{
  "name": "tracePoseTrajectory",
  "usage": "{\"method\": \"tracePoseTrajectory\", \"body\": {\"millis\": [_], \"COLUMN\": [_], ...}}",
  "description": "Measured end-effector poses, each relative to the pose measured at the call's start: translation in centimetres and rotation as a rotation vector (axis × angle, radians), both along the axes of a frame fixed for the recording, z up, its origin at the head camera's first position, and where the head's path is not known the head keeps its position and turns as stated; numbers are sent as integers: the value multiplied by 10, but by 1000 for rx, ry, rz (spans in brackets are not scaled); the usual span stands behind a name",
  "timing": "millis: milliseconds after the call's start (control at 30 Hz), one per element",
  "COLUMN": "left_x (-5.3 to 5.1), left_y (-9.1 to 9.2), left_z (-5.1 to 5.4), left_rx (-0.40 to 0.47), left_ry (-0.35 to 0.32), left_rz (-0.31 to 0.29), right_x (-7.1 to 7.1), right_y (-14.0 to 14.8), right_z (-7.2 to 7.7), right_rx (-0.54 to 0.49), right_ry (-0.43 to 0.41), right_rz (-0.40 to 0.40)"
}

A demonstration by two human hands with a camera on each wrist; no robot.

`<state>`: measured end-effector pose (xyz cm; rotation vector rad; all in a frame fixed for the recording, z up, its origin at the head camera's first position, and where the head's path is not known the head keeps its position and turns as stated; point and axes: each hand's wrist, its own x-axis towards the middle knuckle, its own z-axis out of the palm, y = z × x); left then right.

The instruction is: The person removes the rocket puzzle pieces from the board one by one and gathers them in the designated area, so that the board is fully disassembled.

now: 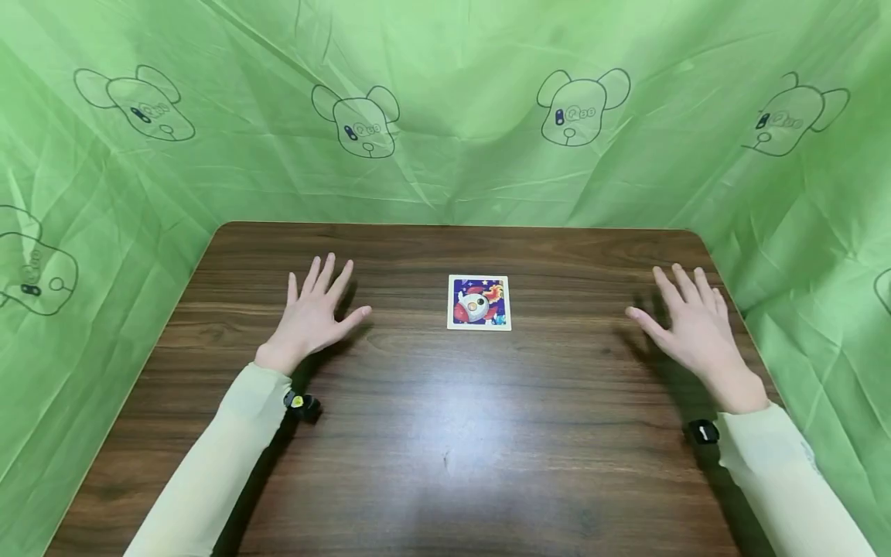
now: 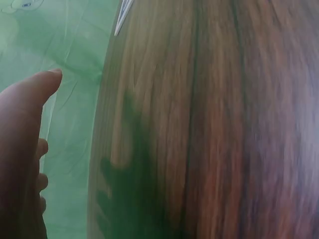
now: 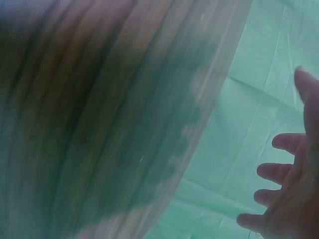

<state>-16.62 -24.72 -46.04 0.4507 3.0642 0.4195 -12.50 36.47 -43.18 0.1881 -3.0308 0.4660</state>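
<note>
A square picture card or thin puzzle [image 1: 479, 302] with a white border lies on the brown wooden table [image 1: 445, 402]. Its print shows a red and white rocket-like figure with flames on dark blue. To its left, my left hand [image 1: 311, 312] hovers over the tabletop, fingers spread and straight, holding nothing. My right hand [image 1: 696, 333] is likewise spread, on the far right side and apart from the square. Shadows fall on the wood beneath both hands. In the left wrist view only a white corner of the square [image 2: 122, 19] shows at the top.
Green cloth [image 1: 459, 178] with drawn bear-like heads hangs behind the table and on both sides. A small black device is strapped at each wrist, one at the left sleeve [image 1: 303, 405] and one at the right [image 1: 703, 432]. Light glares off the table's middle.
</note>
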Motion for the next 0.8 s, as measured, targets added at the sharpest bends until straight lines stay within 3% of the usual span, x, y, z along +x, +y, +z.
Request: {"method": "tracePoseTrajectory", "body": {"millis": [367,800], "left_x": [0,-11], "left_y": [40,92], "left_z": [2,-3], "left_rx": [145,186], "left_ry": [-18,-20], "left_rz": [-91,-163], "right_x": [-10,-31], "right_y": [-33,-79], "right_z": [7,16], "right_rx": [-159,-159], "right_ry": [77,29], "right_rz": [116,225]}}
